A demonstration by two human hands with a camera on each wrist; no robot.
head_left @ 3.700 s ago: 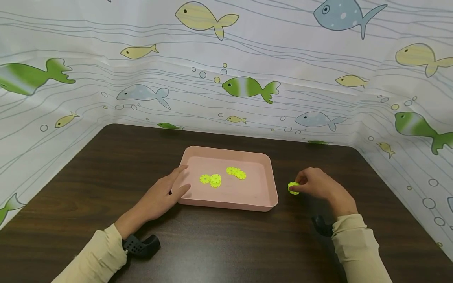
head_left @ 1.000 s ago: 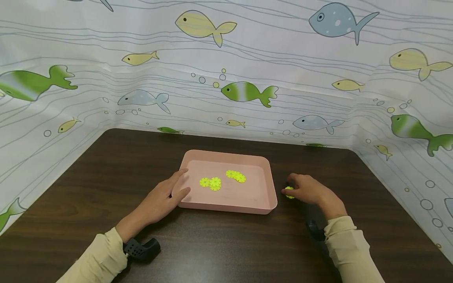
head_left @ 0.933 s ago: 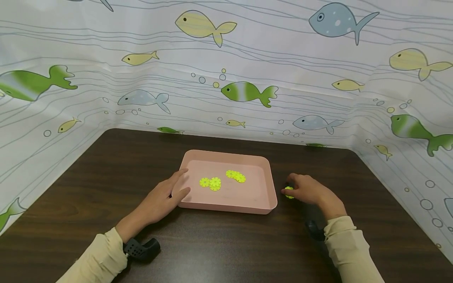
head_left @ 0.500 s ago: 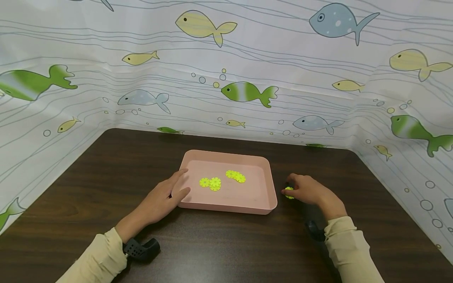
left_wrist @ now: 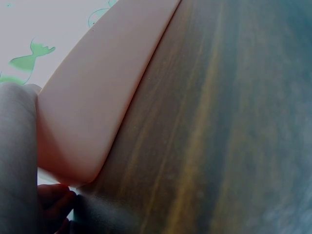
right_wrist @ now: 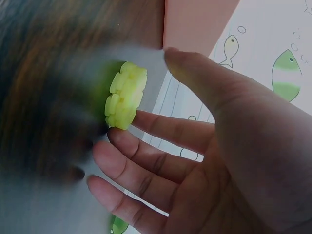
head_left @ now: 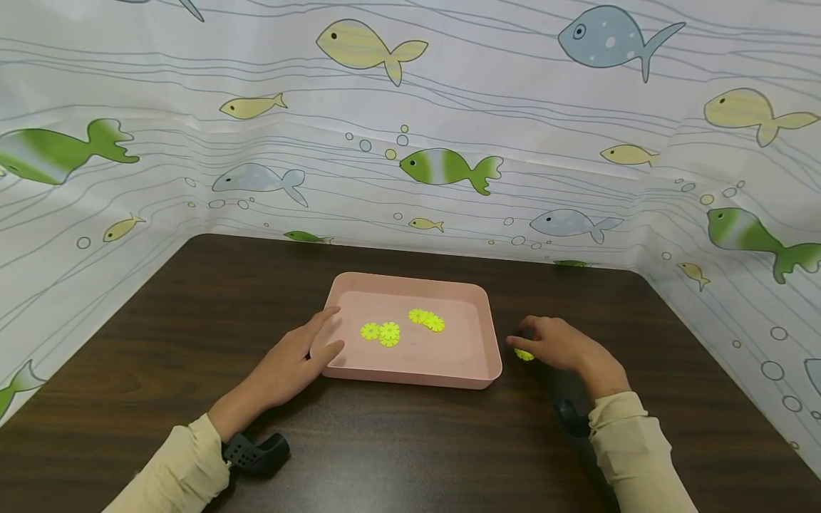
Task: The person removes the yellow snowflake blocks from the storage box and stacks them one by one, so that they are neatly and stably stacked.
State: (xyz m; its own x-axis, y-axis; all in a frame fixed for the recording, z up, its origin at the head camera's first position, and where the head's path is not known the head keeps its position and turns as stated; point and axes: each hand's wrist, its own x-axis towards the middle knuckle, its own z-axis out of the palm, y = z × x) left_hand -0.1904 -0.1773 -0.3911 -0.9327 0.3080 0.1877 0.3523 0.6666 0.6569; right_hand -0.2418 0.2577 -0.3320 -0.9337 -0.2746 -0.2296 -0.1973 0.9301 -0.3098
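My left hand (head_left: 291, 360) is at the left end of a shallow pink tray (head_left: 410, 375), thumb and index finger over the rim. In the left wrist view, other fingertips (left_wrist: 53, 200) curl outside the tray's corner. Two groups of yellow-green notched plastic discs lie in the tray, a left cluster (head_left: 389, 330) and a right overlapping row (head_left: 427, 319). My right hand (head_left: 564, 347) is spread over a small stack of such discs (right_wrist: 126, 95) on the table, right of the tray. Its thumb stands apart from the stack, while other fingertips are close beside it.
The dark wood-grain table (head_left: 410, 456) runs back to a white sheet (head_left: 359, 164) printed with fish, which also encloses both sides. A black wrist mount (head_left: 256, 450) sits at the left cuff; another (head_left: 571, 419) is below the right wrist.
Earlier my right hand pinched the discs farther right; it and the stack have since shifted toward the tray. In the last half second its thumb has moved off the discs. The left hand stays put.
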